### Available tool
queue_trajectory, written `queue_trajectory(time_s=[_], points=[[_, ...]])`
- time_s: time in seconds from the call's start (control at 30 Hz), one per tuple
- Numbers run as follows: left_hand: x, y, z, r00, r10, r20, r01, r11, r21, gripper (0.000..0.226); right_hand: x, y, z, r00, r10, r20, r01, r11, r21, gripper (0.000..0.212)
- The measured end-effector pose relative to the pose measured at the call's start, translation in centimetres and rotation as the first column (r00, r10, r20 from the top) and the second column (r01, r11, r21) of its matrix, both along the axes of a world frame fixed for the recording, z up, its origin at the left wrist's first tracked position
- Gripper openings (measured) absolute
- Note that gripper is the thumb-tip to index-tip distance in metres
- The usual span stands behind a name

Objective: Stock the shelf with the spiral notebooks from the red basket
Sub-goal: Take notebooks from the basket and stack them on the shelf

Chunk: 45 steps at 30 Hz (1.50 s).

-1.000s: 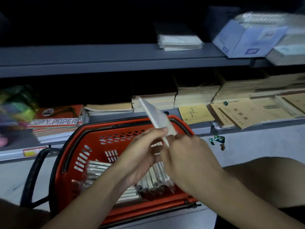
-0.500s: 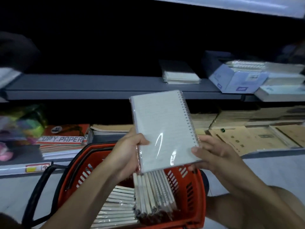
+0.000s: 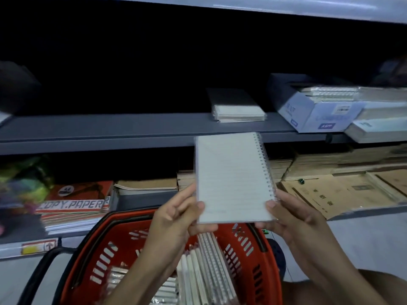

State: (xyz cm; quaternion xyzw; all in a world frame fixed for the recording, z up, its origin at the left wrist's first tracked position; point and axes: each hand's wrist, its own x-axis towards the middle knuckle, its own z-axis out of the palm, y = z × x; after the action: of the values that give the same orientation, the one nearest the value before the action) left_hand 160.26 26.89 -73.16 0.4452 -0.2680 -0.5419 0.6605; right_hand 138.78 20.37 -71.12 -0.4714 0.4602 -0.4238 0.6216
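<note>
A white spiral notebook [image 3: 233, 177] in clear wrap is held upright above the red basket [image 3: 103, 256], its coil on the right. My left hand [image 3: 176, 219] grips its lower left corner, thumb on the front. My right hand [image 3: 288, 216] grips its lower right corner by the coil. Several more spiral notebooks [image 3: 204, 271] stand and lie inside the basket. On the grey middle shelf [image 3: 123, 130], a small stack of wrapped notebooks [image 3: 237, 112] lies just above the held one.
A blue-white box [image 3: 317, 113] of notebooks and pale packs sit on the shelf's right. The lower shelf holds copy paper packs [image 3: 74, 203], brown exercise books [image 3: 149, 183] and brown envelopes [image 3: 343, 192]. The basket's black handle [image 3: 37, 276] hangs at left.
The notebook came out of the basket, turned face-on and rose toward the middle shelf, shifting a little right. Both hands kept hold of it, and the view tilted upward.
</note>
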Motion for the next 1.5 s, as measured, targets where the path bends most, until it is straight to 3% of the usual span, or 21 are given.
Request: queue_trajectory(time_s=[0.3,0.43,0.67,0.73,0.87,0.97,1.1,1.23,1.37,1.5], points=[[0.2,-6.5,2.6,0.998,0.033,0.050,-0.031,0.998,-0.048,0.053,0.6,-6.7,2.3,0.999,0.024,-0.042,-0.028,0.995,-0.099,0.029],[1.1,-12.5,5.2,1.000,0.014,0.017,-0.013,0.999,-0.052,0.052,1.6,-13.6,3.7,1.000,0.017,0.025,-0.016,0.999,-0.034,0.040],[2.2,-20.2,6.8,0.995,0.084,0.046,-0.087,0.995,0.058,0.043,4.0,-22.4,4.6,0.998,-0.020,0.053,0.016,0.998,0.067,0.036],[2.3,-21.4,6.8,0.992,0.114,0.058,-0.120,0.988,0.095,0.038,4.4,-23.3,4.9,0.998,-0.057,0.005,0.056,0.996,0.069,0.035],[1.9,-21.3,6.4,0.974,0.171,0.149,-0.184,0.980,0.081,0.036,4.5,-23.2,4.8,0.964,-0.112,-0.242,0.100,0.993,-0.062,0.044],[2.0,-19.6,5.8,0.931,0.150,0.334,-0.179,0.982,0.058,0.042,3.4,-21.8,4.3,0.924,-0.207,-0.321,0.137,0.964,-0.227,0.056],[1.8,-18.6,5.3,0.814,0.180,0.552,-0.217,0.976,0.002,0.028,2.4,-20.4,3.2,0.907,-0.236,-0.349,0.109,0.931,-0.348,0.035],[1.4,-20.6,5.2,0.748,0.299,0.593,-0.330,0.942,-0.059,0.014,3.2,-21.7,2.5,0.885,-0.340,-0.319,0.190,0.888,-0.418,0.021],[1.5,-23.5,5.2,0.671,0.361,0.647,-0.403,0.911,-0.090,0.019,4.4,-24.1,2.9,0.854,-0.386,-0.349,0.218,0.874,-0.434,0.024],[1.4,-24.6,5.0,0.663,0.359,0.657,-0.409,0.909,-0.084,0.013,4.5,-25.1,2.7,0.840,-0.396,-0.370,0.218,0.872,-0.439,0.027]])
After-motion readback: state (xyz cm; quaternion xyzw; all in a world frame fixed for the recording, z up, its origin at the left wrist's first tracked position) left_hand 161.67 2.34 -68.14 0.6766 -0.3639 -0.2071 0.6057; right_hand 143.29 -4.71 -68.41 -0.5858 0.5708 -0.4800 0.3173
